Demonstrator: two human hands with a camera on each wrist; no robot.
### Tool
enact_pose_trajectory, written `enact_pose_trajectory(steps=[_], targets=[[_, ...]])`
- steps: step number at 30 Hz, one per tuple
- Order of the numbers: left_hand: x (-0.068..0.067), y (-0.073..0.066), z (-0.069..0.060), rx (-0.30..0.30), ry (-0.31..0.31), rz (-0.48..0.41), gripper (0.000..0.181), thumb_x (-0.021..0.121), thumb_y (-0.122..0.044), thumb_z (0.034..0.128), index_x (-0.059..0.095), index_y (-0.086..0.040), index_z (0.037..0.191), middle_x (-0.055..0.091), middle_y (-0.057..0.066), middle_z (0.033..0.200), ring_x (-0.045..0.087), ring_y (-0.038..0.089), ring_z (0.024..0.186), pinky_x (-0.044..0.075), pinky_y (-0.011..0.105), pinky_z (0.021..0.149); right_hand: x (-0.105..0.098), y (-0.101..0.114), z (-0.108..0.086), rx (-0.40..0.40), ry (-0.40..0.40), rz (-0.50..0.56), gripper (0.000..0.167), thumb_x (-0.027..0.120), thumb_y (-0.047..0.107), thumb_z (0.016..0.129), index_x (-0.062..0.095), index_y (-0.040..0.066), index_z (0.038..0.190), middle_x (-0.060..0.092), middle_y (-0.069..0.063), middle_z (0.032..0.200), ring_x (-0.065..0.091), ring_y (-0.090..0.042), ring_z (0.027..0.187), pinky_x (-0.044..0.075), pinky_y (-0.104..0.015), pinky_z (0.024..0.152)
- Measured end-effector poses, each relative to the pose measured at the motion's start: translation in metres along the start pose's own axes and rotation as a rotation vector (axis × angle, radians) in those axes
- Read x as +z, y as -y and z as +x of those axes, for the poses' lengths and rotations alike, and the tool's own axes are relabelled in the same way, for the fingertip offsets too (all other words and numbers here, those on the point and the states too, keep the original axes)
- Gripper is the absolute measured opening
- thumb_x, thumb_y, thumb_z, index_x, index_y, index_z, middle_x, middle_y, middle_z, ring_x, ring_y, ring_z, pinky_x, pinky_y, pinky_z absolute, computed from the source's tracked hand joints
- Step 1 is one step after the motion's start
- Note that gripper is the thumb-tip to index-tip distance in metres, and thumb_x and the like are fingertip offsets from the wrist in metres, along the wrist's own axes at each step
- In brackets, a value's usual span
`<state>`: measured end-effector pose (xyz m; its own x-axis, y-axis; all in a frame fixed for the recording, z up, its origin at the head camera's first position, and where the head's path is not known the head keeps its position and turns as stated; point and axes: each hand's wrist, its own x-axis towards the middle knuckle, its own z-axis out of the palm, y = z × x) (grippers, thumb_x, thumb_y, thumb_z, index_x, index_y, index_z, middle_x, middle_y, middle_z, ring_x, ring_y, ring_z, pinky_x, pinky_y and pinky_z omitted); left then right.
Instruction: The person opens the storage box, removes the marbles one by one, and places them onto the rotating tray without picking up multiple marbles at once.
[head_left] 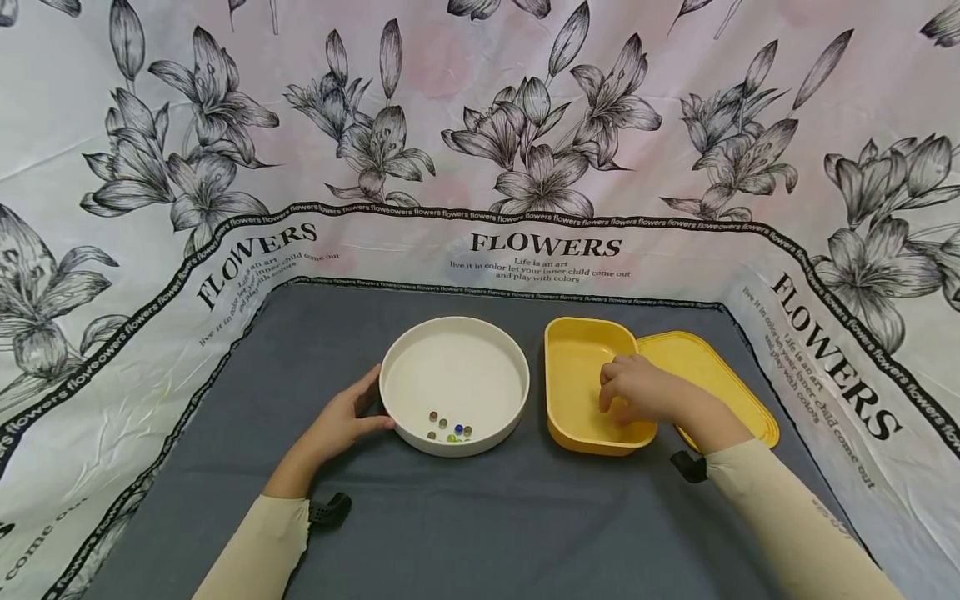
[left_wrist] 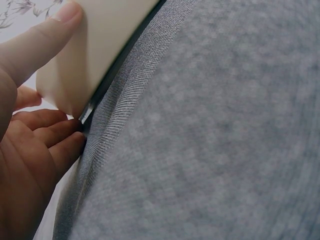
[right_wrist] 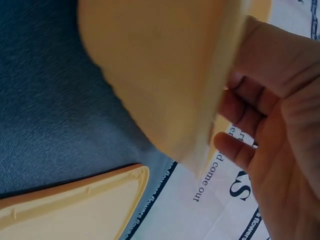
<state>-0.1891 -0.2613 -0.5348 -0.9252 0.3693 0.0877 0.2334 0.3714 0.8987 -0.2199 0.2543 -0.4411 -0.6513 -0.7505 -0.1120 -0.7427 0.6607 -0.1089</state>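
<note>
A round white dish [head_left: 457, 367] stands in the middle, with several glass marbles, one of them a blue marble [head_left: 459, 428], gathered at its near side. My left hand [head_left: 341, 425] rests on the dish's left side. In the left wrist view, its thumb [left_wrist: 42, 42] lies along the outer wall while the other fingers touch the lower edge. To the right is a yellow container [head_left: 558, 383], uncovered. My right hand [head_left: 641, 387] reaches over its right wall, fingers bent down inside. Whether they hold anything is hidden by the hand and the container wall.
A flat yellow lid [head_left: 712, 367] lies right of the container, partly beneath the right forearm. The grey cloth [head_left: 480, 525] covers the work surface. A white flower-print border [head_left: 540, 283] surrounds it at the back and sides.
</note>
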Motion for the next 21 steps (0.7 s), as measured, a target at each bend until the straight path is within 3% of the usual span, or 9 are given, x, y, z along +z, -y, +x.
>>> enact_pose_trajectory(steps=[6,14,21], targets=[[-0.001,0.000,-0.001,0.012,0.007,-0.004,0.109,0.086,-0.025,0.0837,0.016,-0.008,0.165,0.021,0.015,0.169,0.030,0.037,0.152,0.031,0.052,0.120,0.014,0.001,0.000,-0.021,0.048,-0.119,0.023,0.078,0.009,0.075,0.071,0.030,0.069,0.050,0.012,0.080,0.041,-0.012,0.078,0.036,-0.032,0.074],[-0.001,0.003,-0.004,0.018,0.004,-0.013,0.108,0.086,-0.021,0.0830,0.018,-0.009,0.165,0.024,0.015,0.169,0.030,0.037,0.152,0.030,0.052,0.120,0.023,0.011,0.003,-0.066,0.100,-0.033,0.017,0.084,0.015,0.076,0.075,0.030,0.072,0.052,0.012,0.081,0.043,-0.010,0.079,0.035,-0.030,0.073],[0.001,0.002,-0.001,0.017,0.011,-0.011,0.108,0.086,-0.025,0.0841,0.017,-0.010,0.165,0.022,0.014,0.169,0.028,0.036,0.153,0.029,0.052,0.121,0.020,0.016,0.002,-0.023,0.136,-0.084,0.026,0.082,0.013,0.079,0.067,0.029,0.065,0.048,0.012,0.079,0.042,-0.011,0.078,0.036,-0.030,0.074]])
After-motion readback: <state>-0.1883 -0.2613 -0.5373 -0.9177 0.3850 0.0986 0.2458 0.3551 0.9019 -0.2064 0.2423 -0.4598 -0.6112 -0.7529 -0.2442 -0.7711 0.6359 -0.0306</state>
